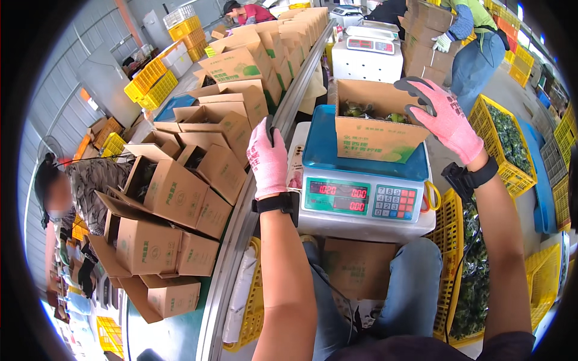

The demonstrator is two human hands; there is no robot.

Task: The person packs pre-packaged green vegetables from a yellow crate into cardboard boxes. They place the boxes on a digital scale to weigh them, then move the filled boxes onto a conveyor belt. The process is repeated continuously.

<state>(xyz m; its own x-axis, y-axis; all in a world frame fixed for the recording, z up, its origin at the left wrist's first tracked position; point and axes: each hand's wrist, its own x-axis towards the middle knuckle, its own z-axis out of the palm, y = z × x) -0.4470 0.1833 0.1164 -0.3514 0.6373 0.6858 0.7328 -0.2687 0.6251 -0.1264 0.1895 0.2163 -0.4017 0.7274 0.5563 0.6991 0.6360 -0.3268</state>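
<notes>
A cardboard box (380, 137) with its top uncovered sits on the blue pan (319, 150) of a digital scale (361, 195). Inside it lie green fruits (359, 109), some in dark wrapping. My right hand (444, 114), in a pink glove with grey fingertips, hovers at the box's right rim with its fingers apart and holds nothing. My left hand (268, 157), gloved the same way, is raised left of the scale, above the conveyor's metal rail (236, 231). Its fingers point up and away, loosely extended, with nothing visible in them.
Several open cartons (186, 195) crowd the conveyor on my left. Yellow crates (448, 259) of dark green produce stand to my right. Another scale (368, 45) is ahead. A person (478, 48) handles stacked cartons (424, 39); another (96, 186) is across the conveyor.
</notes>
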